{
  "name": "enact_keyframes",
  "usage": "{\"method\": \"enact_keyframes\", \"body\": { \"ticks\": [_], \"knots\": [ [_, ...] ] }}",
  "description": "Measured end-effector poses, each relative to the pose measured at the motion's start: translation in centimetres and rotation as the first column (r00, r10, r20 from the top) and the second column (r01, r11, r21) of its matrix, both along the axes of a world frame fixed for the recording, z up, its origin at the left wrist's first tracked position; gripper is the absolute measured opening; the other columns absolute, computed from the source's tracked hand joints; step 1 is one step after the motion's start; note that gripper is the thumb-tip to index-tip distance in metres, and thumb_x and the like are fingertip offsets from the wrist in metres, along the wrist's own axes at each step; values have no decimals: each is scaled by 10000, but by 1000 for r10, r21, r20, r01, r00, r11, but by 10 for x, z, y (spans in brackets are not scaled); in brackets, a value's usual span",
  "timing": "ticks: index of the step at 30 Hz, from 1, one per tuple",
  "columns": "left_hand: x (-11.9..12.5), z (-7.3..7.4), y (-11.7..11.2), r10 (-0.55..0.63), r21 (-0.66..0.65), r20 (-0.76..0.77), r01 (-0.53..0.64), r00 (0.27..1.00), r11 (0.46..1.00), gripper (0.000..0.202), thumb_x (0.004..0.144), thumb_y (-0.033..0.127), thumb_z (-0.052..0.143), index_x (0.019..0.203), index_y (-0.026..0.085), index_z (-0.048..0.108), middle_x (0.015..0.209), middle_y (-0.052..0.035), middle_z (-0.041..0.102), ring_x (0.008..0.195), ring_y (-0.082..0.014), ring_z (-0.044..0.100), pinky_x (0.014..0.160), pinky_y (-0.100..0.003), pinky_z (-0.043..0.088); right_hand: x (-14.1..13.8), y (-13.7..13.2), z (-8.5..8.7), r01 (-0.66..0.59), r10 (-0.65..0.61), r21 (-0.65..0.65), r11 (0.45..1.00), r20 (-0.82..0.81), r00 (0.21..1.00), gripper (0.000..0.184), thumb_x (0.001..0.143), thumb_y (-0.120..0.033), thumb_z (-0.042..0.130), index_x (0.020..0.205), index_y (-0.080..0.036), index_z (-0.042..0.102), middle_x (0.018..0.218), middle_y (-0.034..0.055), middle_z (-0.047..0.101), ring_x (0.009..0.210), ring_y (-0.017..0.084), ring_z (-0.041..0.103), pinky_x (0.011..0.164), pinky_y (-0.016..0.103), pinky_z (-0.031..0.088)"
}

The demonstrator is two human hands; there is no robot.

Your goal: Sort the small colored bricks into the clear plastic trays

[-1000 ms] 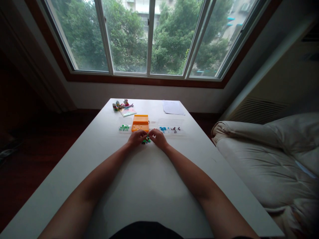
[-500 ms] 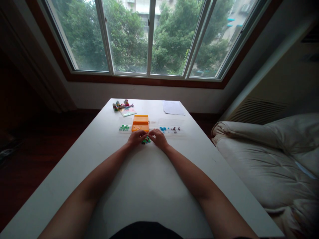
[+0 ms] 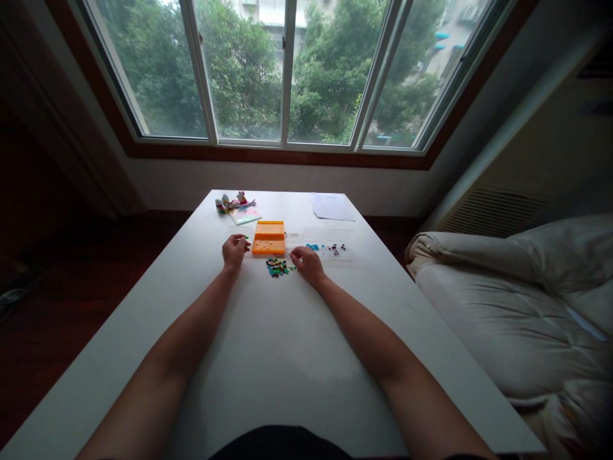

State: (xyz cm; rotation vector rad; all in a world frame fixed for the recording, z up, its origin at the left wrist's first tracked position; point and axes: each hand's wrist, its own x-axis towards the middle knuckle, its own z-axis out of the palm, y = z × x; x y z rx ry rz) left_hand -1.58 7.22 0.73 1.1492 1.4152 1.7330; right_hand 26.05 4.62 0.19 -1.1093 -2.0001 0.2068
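My left hand (image 3: 234,251) is over the left clear tray (image 3: 234,229), covering most of it. Its fingers are bent together, and a speck of green shows at the fingertips; I cannot tell whether it is held or lies in the tray. My right hand (image 3: 309,264) rests just right of a pile of small mixed-colour building bricks (image 3: 276,267), with thumb and fingers pinched. Anything between them is too small to make out. Behind the pile stands an open orange case (image 3: 269,246) with a few small orange pieces in it.
A clear tray (image 3: 352,239) on the right holds blue bricks (image 3: 312,247) and dark brown bricks (image 3: 336,248). White paper (image 3: 332,207) lies at the table's far right. An assembled colourful toy (image 3: 234,203) and a pastel sheet (image 3: 246,216) are far left. A padded sofa (image 3: 502,306) borders the right.
My left hand has moved left and away from the pile to the left tray, uncovering the bricks. The right hand has shifted slightly right and stays beside the pile.
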Motion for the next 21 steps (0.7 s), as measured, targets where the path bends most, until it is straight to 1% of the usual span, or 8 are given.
{"method": "enact_keyframes", "body": {
  "ticks": [3, 6, 9, 12, 14, 17, 19, 21],
  "knots": [
    [-11, -2, 6, 68, -29, 83, -66, 994, 997, 262, 775, 329, 608, 959, 143, 619, 732, -33, 695, 505, -102, 592, 510, -217, 470, 0, 0, 0, 3, -3, -7, 1000, -3, 1000, 75, 894, -213, 601, 834, -213, 646, 789, 21, 637, 822, 189, 546, 793, 302, 400],
    [-19, -3, 9, 112, -50, 117, -107, 987, 993, 256, 762, 308, 604, 961, 147, 608, 780, -44, 708, 509, -98, 600, 509, -212, 469, 0, 0, 0, -4, 4, -10, 1000, 2, 1000, 80, 898, -217, 601, 835, -214, 650, 788, 24, 640, 823, 190, 546, 793, 306, 401],
    [-24, -2, 9, 142, -98, 107, -131, 984, 986, 281, 762, 270, 568, 1016, 152, 594, 856, -58, 729, 513, -88, 604, 514, -204, 475, -1, 1, -3, -16, 16, -17, 1000, 18, 1000, 77, 900, -212, 603, 858, -216, 668, 794, 25, 644, 825, 192, 546, 802, 314, 408],
    [-24, -1, 8, 153, -119, 61, -145, 986, 982, 364, 753, 229, 537, 1108, 163, 581, 903, -55, 740, 509, -84, 602, 508, -200, 471, -2, 3, -7, -38, 39, -31, 999, 50, 998, 108, 894, -185, 609, 935, -227, 700, 849, 31, 663, 878, 202, 555, 831, 324, 424],
    [-22, 0, 5, 133, -104, -1, -132, 991, 986, 369, 749, 224, 537, 1108, 171, 603, 873, -42, 735, 514, -90, 599, 515, -206, 476, -2, 4, -9, -59, 62, -40, 997, 80, 995, 179, 892, -157, 610, 1001, -244, 722, 912, 40, 677, 940, 213, 558, 864, 332, 435],
    [-15, 0, 0, 64, -68, -159, -76, 985, 995, 303, 771, 249, 543, 1042, 184, 662, 793, -21, 714, 559, -110, 609, 560, -222, 497, -3, 5, -10, -103, 110, -54, 993, 132, 985, 256, 892, -119, 599, 1034, -272, 747, 965, 52, 679, 987, 220, 556, 894, 339, 446],
    [-11, 0, -4, 2, -48, -286, -17, 958, 999, 278, 798, 269, 535, 1019, 198, 687, 775, -14, 708, 604, -127, 624, 601, -235, 507, -3, 5, -10, -117, 126, -64, 991, 155, 980, 257, 887, -112, 607, 1013, -276, 759, 959, 57, 675, 981, 221, 557, 897, 343, 451],
    [-5, 1, -8, -61, -44, -415, 47, 908, 998, 267, 815, 273, 532, 1009, 210, 704, 781, -11, 712, 648, -141, 635, 637, -246, 505, -4, 4, -9, -110, 120, -72, 991, 159, 980, 222, 881, -126, 631, 986, -271, 763, 949, 59, 669, 974, 221, 558, 894, 345, 455]
  ]
}}
